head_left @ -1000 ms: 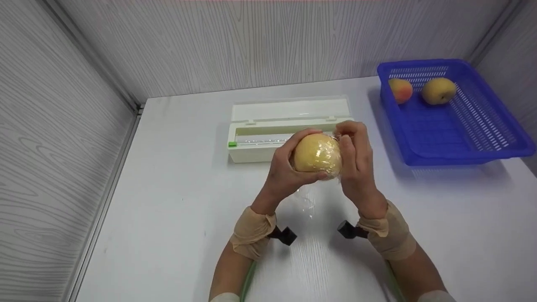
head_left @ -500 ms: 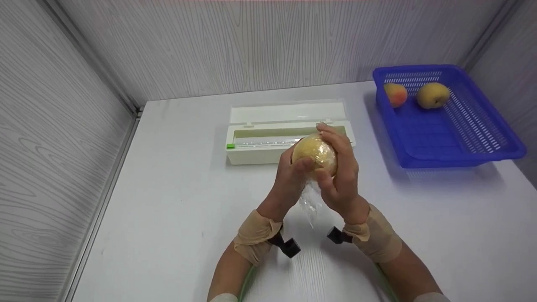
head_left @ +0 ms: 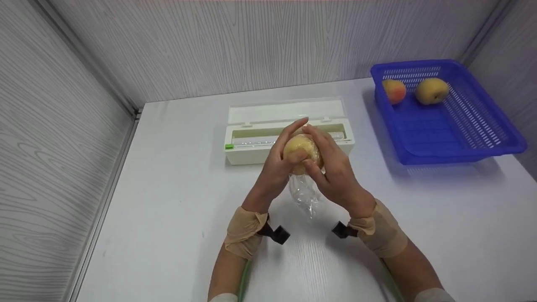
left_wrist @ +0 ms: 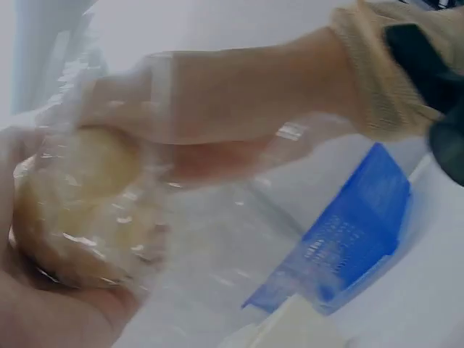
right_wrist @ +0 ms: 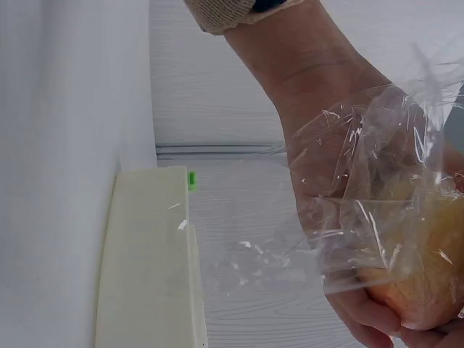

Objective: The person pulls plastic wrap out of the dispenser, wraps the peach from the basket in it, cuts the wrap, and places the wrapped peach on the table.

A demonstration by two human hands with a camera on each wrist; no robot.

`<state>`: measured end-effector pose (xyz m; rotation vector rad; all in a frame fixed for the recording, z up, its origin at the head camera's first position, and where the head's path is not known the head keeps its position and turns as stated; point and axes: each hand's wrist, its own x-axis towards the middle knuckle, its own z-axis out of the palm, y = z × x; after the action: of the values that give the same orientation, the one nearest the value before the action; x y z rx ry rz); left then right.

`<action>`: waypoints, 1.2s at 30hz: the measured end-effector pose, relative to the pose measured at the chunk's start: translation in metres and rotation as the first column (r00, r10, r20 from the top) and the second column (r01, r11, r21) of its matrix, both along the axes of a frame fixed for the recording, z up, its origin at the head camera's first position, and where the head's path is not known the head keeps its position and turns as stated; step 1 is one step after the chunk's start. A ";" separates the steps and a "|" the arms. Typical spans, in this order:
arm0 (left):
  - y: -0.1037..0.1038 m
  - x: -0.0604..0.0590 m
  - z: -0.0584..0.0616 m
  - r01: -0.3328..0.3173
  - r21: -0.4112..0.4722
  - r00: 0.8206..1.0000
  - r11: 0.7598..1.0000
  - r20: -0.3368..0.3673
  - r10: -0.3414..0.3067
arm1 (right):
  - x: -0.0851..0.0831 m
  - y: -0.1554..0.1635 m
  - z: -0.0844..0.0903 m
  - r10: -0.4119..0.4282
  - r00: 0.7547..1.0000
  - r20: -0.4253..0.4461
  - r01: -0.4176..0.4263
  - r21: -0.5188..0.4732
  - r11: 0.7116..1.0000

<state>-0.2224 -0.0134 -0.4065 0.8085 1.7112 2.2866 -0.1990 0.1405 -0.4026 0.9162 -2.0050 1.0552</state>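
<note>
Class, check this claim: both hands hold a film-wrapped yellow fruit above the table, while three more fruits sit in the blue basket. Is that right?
Not quite. The head view shows two fruits, not three, in the blue basket. Both the left hand and right hand do hold the film-wrapped yellow fruit.

Above the middle of the table (head_left: pixel 168 218) the left hand (head_left: pixel 275 167) and right hand (head_left: pixel 335 176) hold a wrapped fruit (head_left: pixel 298 153) between them, film (head_left: pixel 304 195) hanging beneath it. Just behind them lies the film dispenser (head_left: pixel 260 142), toward the far edge. In the far right corner sits a basket (head_left: pixel 444 138), with two fruits (head_left: pixel 430 91) in its far end
</note>
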 end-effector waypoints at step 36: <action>0.016 -0.003 0.004 -0.260 0.649 0.866 0.715 0.484 -0.124 | 0.001 -0.013 0.003 0.102 0.981 -0.164 -0.108 -0.027 0.994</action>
<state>-0.2251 0.0021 -0.4021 0.1651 0.6269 2.8840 -0.1978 0.1274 -0.3996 1.0643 -1.8156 1.0351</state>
